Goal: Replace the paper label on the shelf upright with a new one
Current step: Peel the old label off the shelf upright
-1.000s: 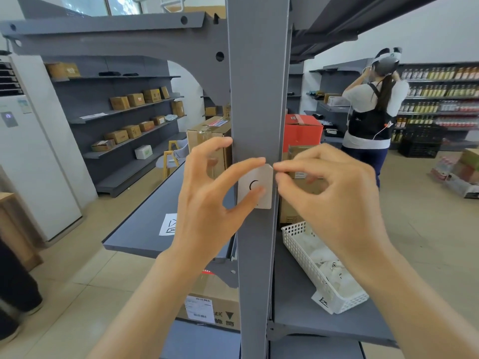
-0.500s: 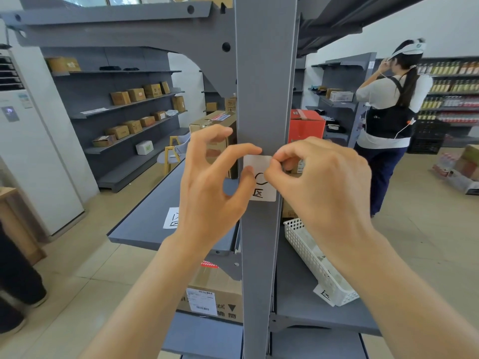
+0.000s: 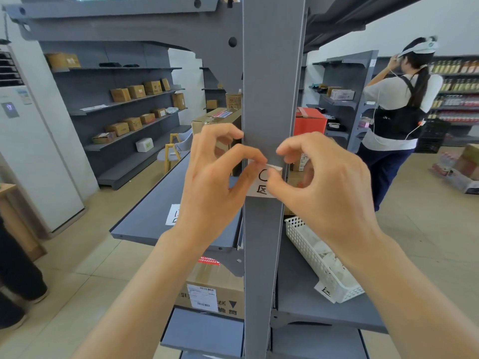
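- Facing the camera, a grey shelf upright [image 3: 269,99] was seen running from top to bottom of the head view, with a white paper label [image 3: 263,186] on its front at about mid-height.
- The label bore a hand-drawn circle above a boxed mark; its top edge was curled away from the metal.
- The left hand [image 3: 215,182] was held at the label's left edge, thumb and forefinger closed on the paper near its upper left corner.
- The right hand [image 3: 324,193] was held at the label's right side, the thumb tip pressed on the paper's face; whether the forefinger above it touched the curled edge could not be told.
- A white plastic basket [image 3: 308,252] was seen on the grey shelf to the right of the upright, below the right wrist, with a marked slip of paper at its near end.
- Another marked paper [image 3: 173,215] lay on the shelf to the left.
- A cardboard box [image 3: 215,288] was stored on the lower level, behind the upright.
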Available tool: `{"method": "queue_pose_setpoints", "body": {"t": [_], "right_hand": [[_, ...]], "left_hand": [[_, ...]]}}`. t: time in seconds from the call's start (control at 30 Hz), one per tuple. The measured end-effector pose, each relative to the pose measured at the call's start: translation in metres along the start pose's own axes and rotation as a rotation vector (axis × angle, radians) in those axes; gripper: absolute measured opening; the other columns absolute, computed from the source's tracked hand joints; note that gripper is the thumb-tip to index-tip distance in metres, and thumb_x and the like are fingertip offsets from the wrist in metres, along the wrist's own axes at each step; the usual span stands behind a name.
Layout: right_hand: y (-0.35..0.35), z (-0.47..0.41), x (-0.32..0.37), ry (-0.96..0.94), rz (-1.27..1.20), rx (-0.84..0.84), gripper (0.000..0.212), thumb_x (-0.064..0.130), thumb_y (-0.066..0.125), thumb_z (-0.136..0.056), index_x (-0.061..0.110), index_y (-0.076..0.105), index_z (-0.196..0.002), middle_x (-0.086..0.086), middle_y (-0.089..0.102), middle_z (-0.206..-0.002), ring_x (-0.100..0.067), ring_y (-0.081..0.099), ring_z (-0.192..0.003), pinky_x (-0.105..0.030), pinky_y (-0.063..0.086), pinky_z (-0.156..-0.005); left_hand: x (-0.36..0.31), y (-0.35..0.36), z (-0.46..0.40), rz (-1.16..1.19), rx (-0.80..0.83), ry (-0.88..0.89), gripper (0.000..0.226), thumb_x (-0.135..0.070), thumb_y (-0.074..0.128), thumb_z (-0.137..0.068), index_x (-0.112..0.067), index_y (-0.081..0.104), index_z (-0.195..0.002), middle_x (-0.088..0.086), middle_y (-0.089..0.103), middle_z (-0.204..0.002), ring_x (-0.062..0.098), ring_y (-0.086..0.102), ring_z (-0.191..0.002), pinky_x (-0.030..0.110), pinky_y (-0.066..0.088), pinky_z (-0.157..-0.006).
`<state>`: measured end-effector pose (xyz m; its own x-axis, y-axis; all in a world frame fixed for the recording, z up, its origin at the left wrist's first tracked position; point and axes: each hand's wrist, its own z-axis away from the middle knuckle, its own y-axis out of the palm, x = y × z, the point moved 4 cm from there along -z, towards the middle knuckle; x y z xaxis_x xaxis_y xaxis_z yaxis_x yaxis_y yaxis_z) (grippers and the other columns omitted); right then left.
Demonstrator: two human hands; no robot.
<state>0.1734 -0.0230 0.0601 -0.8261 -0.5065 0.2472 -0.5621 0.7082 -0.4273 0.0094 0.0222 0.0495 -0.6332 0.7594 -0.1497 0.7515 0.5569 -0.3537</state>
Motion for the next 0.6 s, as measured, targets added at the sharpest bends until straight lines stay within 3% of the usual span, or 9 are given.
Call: {"method": "queue_pose_setpoints", "body": {"t": [0.1, 0.17, 0.3, 0.43, 0.53, 0.6], "right_hand": [[0.0, 0.002, -0.005, -0.019, -0.004, 0.033, 0.019, 0.028, 0.081, -0.088, 0.022, 0.075, -0.105, 0.009, 0.068, -0.094, 0.01, 0.043, -0.065, -0.023, 0.044, -0.057], [0.002, 0.001, -0.008, -0.044, -0.036, 0.056, 0.005, 0.024, 0.08, -0.09, 0.021, 0.077, -0.093, 0.006, 0.068, -0.094, 0.007, 0.046, -0.069, -0.03, 0.049, -0.057], [0.004, 0.005, -0.007, -0.049, -0.125, 0.085, 0.005, 0.018, 0.076, -0.092, 0.02, 0.072, -0.091, 0.008, 0.07, -0.094, 0.005, 0.051, -0.069, -0.038, 0.052, -0.057], [0.007, 0.012, -0.004, -0.055, -0.103, 0.078, 0.001, 0.023, 0.066, -0.096, 0.023, 0.067, -0.096, 0.022, 0.055, -0.068, -0.011, 0.053, -0.05, -0.037, 0.047, -0.047], [0.009, 0.013, -0.008, -0.019, -0.156, 0.083, 0.005, 0.024, 0.06, -0.097, 0.023, 0.061, -0.102, 0.016, 0.063, -0.073, -0.014, 0.057, -0.049, -0.04, 0.049, -0.048], [0.009, 0.013, -0.01, 0.031, -0.213, 0.058, 0.017, 0.018, 0.063, -0.097, 0.024, 0.054, -0.11, 0.015, 0.068, -0.078, -0.015, 0.056, -0.051, -0.033, 0.048, -0.05]], "left_hand": [[-0.005, -0.002, -0.001, -0.015, -0.012, 0.029, 0.007, -0.018, 0.075, -0.09, -0.012, 0.078, -0.093, 0.015, 0.062, -0.107, 0.029, 0.05, -0.101, 0.014, 0.031, -0.092], [-0.006, -0.004, 0.001, 0.002, -0.01, 0.073, 0.006, -0.018, 0.075, -0.091, -0.013, 0.077, -0.093, 0.004, 0.067, -0.101, 0.023, 0.047, -0.101, 0.02, 0.034, -0.09], [-0.005, -0.004, 0.007, 0.082, 0.032, 0.064, 0.007, -0.014, 0.077, -0.09, -0.014, 0.076, -0.098, -0.01, 0.067, -0.09, 0.026, 0.052, -0.094, 0.032, 0.044, -0.081], [-0.004, -0.004, 0.01, 0.199, 0.028, 0.021, 0.013, -0.015, 0.072, -0.092, -0.016, 0.073, -0.105, -0.016, 0.064, -0.095, 0.019, 0.057, -0.094, 0.023, 0.047, -0.082], [-0.003, -0.004, 0.011, 0.32, 0.043, -0.065, 0.031, -0.013, 0.074, -0.093, -0.026, 0.058, -0.115, -0.016, 0.065, -0.091, 0.009, 0.062, -0.089, 0.019, 0.047, -0.084], [-0.002, -0.004, 0.011, 0.348, 0.045, -0.099, 0.037, -0.014, 0.075, -0.092, -0.029, 0.052, -0.117, -0.013, 0.066, -0.089, 0.004, 0.063, -0.088, 0.015, 0.043, -0.083]]}}
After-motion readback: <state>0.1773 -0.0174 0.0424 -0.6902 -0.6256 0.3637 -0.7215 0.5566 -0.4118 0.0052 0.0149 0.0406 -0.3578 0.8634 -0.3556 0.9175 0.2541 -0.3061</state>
